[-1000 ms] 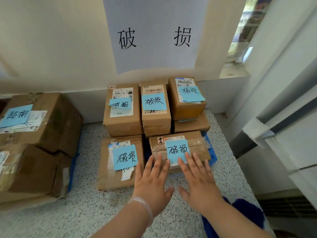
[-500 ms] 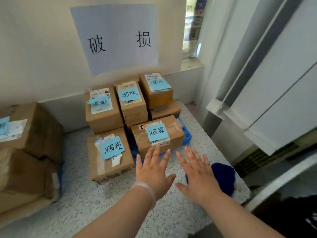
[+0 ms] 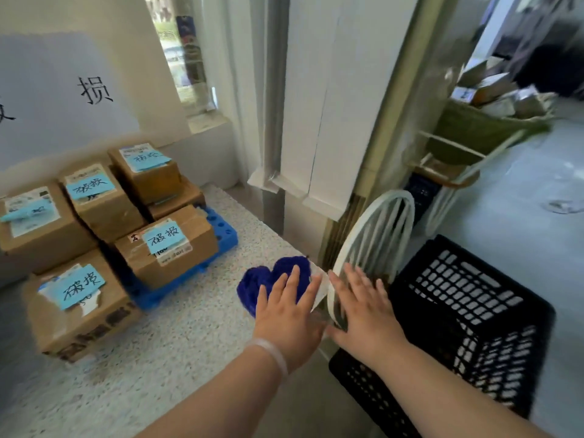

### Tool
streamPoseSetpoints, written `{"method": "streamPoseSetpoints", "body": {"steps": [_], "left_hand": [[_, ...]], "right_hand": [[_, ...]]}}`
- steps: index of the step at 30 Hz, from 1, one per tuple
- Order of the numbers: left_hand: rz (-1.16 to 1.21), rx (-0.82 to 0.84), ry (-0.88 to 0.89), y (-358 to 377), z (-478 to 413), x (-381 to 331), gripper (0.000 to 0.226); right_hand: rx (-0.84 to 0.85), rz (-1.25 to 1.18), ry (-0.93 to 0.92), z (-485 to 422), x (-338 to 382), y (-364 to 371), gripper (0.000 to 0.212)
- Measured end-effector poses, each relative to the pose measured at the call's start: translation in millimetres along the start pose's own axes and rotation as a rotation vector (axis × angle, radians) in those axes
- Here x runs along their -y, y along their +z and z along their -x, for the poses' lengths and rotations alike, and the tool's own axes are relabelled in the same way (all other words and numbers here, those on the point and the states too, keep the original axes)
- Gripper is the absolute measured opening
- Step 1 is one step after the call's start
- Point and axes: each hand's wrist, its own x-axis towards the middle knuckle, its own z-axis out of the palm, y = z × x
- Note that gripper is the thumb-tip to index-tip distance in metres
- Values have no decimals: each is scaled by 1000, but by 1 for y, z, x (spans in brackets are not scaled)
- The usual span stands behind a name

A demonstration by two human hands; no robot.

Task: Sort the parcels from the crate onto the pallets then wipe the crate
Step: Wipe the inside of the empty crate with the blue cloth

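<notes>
**Parcels**: six brown cardboard boxes, taped, grouped at the far left of the bench. Five carry a blue handwritten note on top. At the far right of the group, one box is stacked on another. All lie flat, touching or just beside one another.

**Pallet**: blue plastic with a holed top. It shows beneath the right-hand parcels, along its right and near edges.

**Cloth**: dark blue and crumpled, at the bench's right edge, near the pallet but apart from it.

**Crate**: black plastic with slotted walls and an open top. It stands on the floor, just right of the bench's near corner.
</notes>
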Motion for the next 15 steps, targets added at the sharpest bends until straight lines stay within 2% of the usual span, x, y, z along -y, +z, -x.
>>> {"method": "streamPoseSetpoints", "body": {"steps": [7, 15], "left_hand": [[6, -16, 38, 35, 12, -122, 80], [63, 32, -13, 96, 46, -285, 77]], "right_hand": [[-1, 20, 68, 88, -113, -20, 96], [58, 30, 117, 190, -268, -45, 94]]}}
